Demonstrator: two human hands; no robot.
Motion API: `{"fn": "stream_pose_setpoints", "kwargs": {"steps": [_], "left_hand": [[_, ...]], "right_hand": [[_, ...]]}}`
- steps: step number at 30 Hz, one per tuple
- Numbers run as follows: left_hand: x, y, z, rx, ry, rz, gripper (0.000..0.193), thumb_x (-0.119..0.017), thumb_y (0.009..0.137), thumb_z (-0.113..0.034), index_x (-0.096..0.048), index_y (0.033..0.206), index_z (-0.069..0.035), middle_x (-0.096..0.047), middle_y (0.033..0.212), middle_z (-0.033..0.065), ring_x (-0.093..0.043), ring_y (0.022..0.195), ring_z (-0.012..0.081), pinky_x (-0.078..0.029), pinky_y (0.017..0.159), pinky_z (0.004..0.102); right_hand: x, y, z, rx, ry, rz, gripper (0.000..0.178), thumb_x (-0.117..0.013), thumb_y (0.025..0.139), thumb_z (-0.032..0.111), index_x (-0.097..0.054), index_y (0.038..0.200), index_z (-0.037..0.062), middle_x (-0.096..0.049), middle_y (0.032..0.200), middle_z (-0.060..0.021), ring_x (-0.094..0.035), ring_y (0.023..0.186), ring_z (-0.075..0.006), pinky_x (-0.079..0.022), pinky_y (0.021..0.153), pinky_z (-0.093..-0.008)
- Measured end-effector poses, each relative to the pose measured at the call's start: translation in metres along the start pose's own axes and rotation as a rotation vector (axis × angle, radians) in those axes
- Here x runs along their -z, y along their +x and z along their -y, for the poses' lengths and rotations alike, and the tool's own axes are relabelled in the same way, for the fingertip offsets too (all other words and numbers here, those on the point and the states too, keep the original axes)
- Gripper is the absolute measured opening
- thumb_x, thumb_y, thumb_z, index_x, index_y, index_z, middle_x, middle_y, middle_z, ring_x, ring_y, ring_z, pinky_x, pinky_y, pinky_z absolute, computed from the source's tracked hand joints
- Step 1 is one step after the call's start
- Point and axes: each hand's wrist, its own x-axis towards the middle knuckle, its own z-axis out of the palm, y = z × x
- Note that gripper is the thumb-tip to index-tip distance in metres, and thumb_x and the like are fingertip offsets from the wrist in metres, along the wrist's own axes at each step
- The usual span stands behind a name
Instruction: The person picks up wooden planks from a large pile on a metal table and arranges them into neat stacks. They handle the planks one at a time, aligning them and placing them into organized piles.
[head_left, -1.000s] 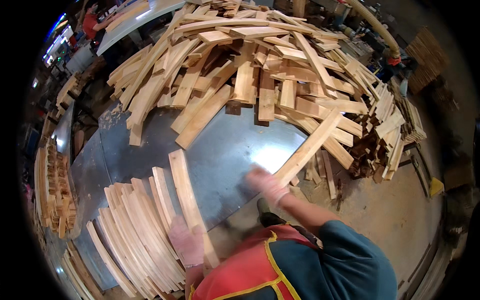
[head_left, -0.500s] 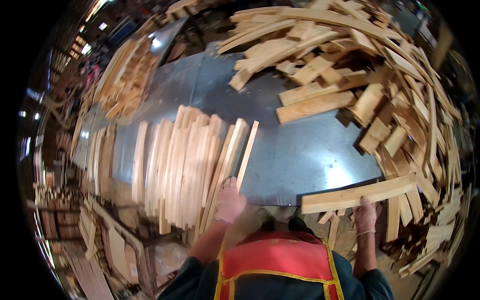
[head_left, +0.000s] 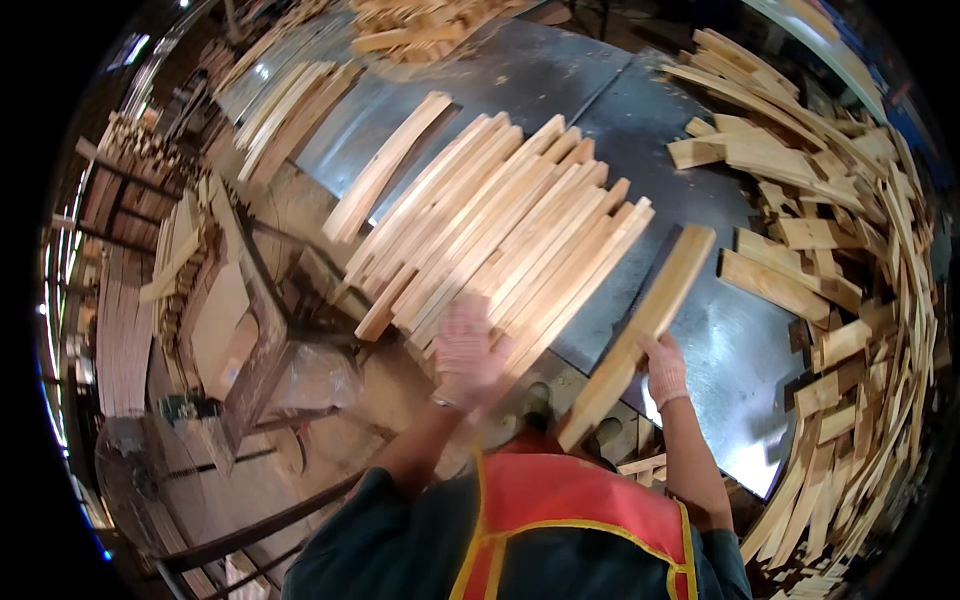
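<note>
My right hand (head_left: 666, 368), in a pale pinkish glove, grips a wooden board (head_left: 640, 335) by its right edge. The board is tilted, its near end close to my apron and its far end over the metal tabletop. To its left lies a row of light wooden slats (head_left: 510, 220), packed side by side with uneven ends. My left hand (head_left: 466, 352), gloved alike and slightly blurred, is at the near ends of these slats. Its fingers look stretched out and the thumb apart; whether it presses on the slats I cannot tell.
A big jumbled heap of boards (head_left: 830, 240) covers the table's right side. One separate slat (head_left: 390, 165) and a small group of slats (head_left: 300, 110) lie left of the row on the metal tabletop (head_left: 630, 110). A wooden frame stand (head_left: 275, 330) is at lower left.
The view has turned to the right. My right hand has brought the board from the right toward the slat row. My left hand has moved from the row's right side to its near ends.
</note>
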Motion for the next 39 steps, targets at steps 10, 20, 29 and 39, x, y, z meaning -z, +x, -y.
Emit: {"fn": "stream_pose_setpoints", "kwargs": {"steps": [10, 20, 29, 39], "left_hand": [[0.044, -0.046, 0.040, 1.697, -1.694, 0.176, 0.036, -0.068, 0.099, -0.038, -0.062, 0.117, -0.007, -0.065, 0.117, 0.0117, -0.061, 0.115, 0.0269, -0.052, 0.097, 0.0426], [0.052, 0.043, -0.043, 0.414, -0.915, 0.804, 0.039, -0.061, 0.094, -0.048, -0.075, 0.101, -0.013, -0.074, 0.098, 0.0153, -0.073, 0.098, 0.0303, -0.054, 0.088, 0.0383], [-0.053, 0.122, -0.132, 0.348, -0.339, 0.795, 0.103, -0.066, 0.087, -0.063, -0.034, 0.159, 0.003, -0.041, 0.160, 0.0253, -0.050, 0.142, 0.0402, -0.044, 0.116, 0.0434], [0.118, 0.199, -0.208, -0.150, -0.753, -0.100, 0.097, -0.077, 0.080, -0.034, -0.032, 0.157, 0.002, -0.049, 0.146, 0.0259, -0.055, 0.128, 0.0461, -0.048, 0.108, 0.0502]], "right_hand": [[-0.083, 0.015, 0.006, 0.005, 0.069, 0.140, 0.049, -0.068, 0.099, 0.025, -0.059, 0.143, 0.0054, -0.071, 0.116, -0.0054, -0.065, 0.104, -0.0178, -0.053, 0.089, -0.0325], [-0.044, 0.022, 0.048, 0.135, -0.077, 0.049, 0.056, -0.072, 0.097, 0.028, -0.055, 0.144, 0.0038, -0.066, 0.133, -0.0109, -0.063, 0.115, -0.0219, -0.051, 0.101, -0.0349], [-0.023, 0.066, 0.075, -0.063, -0.288, 0.163, 0.073, -0.081, 0.092, 0.038, -0.052, 0.145, -0.0019, -0.069, 0.127, -0.0142, -0.064, 0.112, -0.0217, -0.051, 0.098, -0.0331], [-0.015, -0.051, 0.263, 0.833, -0.056, 0.020, 0.062, -0.080, 0.095, 0.025, -0.052, 0.145, 0.0008, -0.065, 0.131, -0.0099, -0.060, 0.118, -0.0200, -0.046, 0.108, -0.0345]]}}
